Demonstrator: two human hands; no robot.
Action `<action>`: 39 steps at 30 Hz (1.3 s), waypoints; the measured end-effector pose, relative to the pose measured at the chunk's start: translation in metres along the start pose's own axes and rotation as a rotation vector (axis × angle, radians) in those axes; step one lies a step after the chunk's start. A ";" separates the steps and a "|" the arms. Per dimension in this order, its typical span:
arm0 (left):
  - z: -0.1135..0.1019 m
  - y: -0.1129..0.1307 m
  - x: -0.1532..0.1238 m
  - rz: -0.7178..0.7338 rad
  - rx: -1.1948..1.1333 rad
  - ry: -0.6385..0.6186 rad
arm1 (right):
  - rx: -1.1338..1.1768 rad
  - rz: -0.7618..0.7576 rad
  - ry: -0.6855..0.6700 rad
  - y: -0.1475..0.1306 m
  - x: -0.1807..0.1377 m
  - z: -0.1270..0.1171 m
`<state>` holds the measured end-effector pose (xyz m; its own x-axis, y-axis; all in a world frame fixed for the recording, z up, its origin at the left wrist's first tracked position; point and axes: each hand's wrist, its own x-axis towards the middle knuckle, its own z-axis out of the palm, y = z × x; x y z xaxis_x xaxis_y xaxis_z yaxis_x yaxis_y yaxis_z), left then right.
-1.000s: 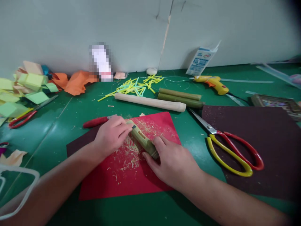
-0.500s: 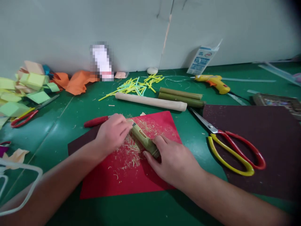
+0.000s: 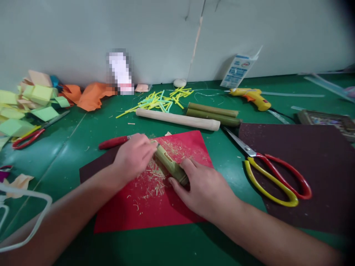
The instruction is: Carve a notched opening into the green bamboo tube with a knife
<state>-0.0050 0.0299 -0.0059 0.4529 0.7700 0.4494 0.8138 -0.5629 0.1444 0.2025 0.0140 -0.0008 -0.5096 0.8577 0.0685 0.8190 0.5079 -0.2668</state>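
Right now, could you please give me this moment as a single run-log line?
left hand: curled at bamboo piece far end | right hand: gripping its near end | surface: red sheet, strewn with shavings | nearby: scissors, untouched

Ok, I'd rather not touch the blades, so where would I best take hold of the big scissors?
By the looped handles, coming from the near right. The scissors lie flat with the handles on the dark sheet, while the blades point away to the far left, toward the bamboo sticks.
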 end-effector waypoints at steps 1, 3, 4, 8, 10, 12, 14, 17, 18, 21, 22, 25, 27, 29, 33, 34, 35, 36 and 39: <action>0.000 0.000 0.000 0.025 -0.008 -0.029 | 0.000 -0.004 -0.002 0.000 0.000 0.000; 0.000 -0.001 0.001 0.063 -0.028 -0.066 | 0.000 -0.006 -0.002 0.000 0.000 0.001; 0.000 -0.002 0.001 0.039 -0.034 -0.034 | -0.003 -0.003 0.001 0.000 0.000 0.001; 0.000 -0.006 0.002 -0.008 -0.041 -0.011 | 0.002 -0.001 -0.002 0.000 0.000 0.002; 0.000 -0.006 0.002 0.010 -0.078 -0.055 | 0.008 -0.005 0.001 0.000 -0.001 0.002; -0.001 -0.006 0.002 -0.029 -0.063 -0.012 | 0.000 -0.002 0.008 0.000 -0.001 0.002; -0.001 -0.004 0.002 -0.030 -0.032 -0.001 | -0.003 -0.001 0.008 0.000 -0.001 0.001; -0.001 -0.005 0.002 0.045 -0.060 -0.066 | 0.012 -0.006 0.003 0.000 0.000 0.001; -0.001 -0.007 0.002 0.034 -0.056 -0.045 | 0.013 -0.002 0.004 0.000 0.000 0.000; -0.003 -0.014 0.000 -0.061 0.007 0.011 | 0.019 0.006 0.008 0.001 -0.002 0.000; -0.004 -0.016 -0.001 -0.077 0.016 0.005 | 0.028 0.002 0.004 0.002 -0.003 0.000; -0.007 -0.020 -0.005 -0.101 0.023 0.004 | 0.046 -0.005 -0.009 0.003 -0.007 0.001; -0.008 -0.019 -0.007 -0.129 0.053 0.074 | 0.036 0.002 -0.013 0.004 -0.007 0.002; -0.007 -0.017 -0.006 -0.119 0.073 0.113 | 0.021 0.001 -0.009 0.005 -0.007 0.002; -0.005 -0.013 -0.002 -0.035 0.038 0.069 | -0.039 -0.014 0.020 0.005 -0.004 0.000; -0.004 -0.014 -0.001 -0.029 0.031 0.064 | -0.057 -0.019 0.027 0.005 -0.003 0.000; -0.003 -0.014 -0.001 -0.031 0.025 0.060 | -0.072 -0.026 0.031 0.005 -0.003 -0.001; -0.003 -0.016 -0.001 -0.036 0.019 0.056 | -0.081 -0.031 0.037 0.005 -0.003 -0.002; -0.002 -0.018 -0.002 -0.042 0.005 0.047 | -0.075 -0.043 0.047 0.007 -0.004 -0.003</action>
<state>-0.0206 0.0380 -0.0077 0.4008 0.7777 0.4843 0.8336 -0.5289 0.1595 0.2111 0.0140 -0.0004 -0.5333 0.8368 0.1240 0.8149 0.5475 -0.1901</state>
